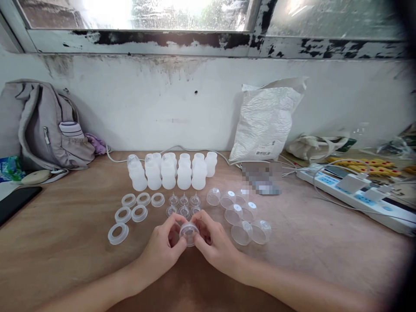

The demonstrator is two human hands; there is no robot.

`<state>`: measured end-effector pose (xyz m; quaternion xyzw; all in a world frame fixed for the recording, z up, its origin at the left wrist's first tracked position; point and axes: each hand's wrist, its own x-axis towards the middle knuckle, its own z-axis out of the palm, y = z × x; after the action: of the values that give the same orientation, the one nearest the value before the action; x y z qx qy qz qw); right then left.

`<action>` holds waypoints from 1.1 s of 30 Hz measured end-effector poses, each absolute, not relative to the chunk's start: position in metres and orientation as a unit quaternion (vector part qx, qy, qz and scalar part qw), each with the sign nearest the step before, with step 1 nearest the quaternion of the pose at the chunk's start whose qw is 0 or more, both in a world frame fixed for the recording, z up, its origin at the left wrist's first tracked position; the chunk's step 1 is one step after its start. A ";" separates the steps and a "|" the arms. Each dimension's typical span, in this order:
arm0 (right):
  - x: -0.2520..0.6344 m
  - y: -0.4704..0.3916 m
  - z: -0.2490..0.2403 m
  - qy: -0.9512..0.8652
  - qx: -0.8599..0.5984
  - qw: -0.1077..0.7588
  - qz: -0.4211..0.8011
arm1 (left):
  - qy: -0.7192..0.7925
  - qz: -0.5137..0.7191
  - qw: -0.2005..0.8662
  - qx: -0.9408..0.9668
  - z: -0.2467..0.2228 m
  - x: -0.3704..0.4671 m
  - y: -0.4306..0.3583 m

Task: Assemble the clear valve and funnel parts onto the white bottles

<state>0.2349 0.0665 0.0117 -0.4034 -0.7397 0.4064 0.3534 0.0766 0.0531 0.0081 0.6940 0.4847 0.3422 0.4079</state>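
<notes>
My left hand [165, 240] and my right hand [212, 240] meet near the table's front edge. Between their fingertips they grip a clear round bottle collar [189, 235]; whether a teat sits inside it I cannot tell. Just behind the fingers stand several clear bottle teats [184, 199] in rows, the nearer ones partly hidden by my hands. To the left lie several translucent collar rings [118, 234]. Several clear domed caps [241, 233] are grouped on the right. Farther back, white bottles [169, 173] stand upright in a cluster, a few with something clear on top.
A grey backpack [52, 125] leans at the back left, with a black phone [16, 203] in front. Against the wall stands a white padded mailer [264, 123]. A power strip [364, 197] with cables lies at the right, near yellow items [367, 164].
</notes>
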 end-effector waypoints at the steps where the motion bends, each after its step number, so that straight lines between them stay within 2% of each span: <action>1: 0.235 0.067 0.012 -0.740 -0.398 0.354 0.410 | 0.481 0.344 0.420 0.689 0.008 0.076 0.053; 10: 0.235 0.066 0.015 -0.728 -0.429 0.335 0.418 | 0.457 0.340 0.497 0.655 0.013 0.076 0.053; 19: 0.235 0.067 0.013 -0.718 -0.409 0.355 0.437 | 0.453 0.349 0.471 0.671 0.009 0.076 0.053; 33: 0.238 0.066 0.006 -0.743 -0.401 0.354 0.403 | 0.464 0.311 0.443 0.701 0.008 0.076 0.051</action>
<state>0.2381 0.0657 0.0056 -0.4008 -0.7428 0.4027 0.3542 0.0757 0.0510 0.0075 0.7010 0.4641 0.3112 0.4432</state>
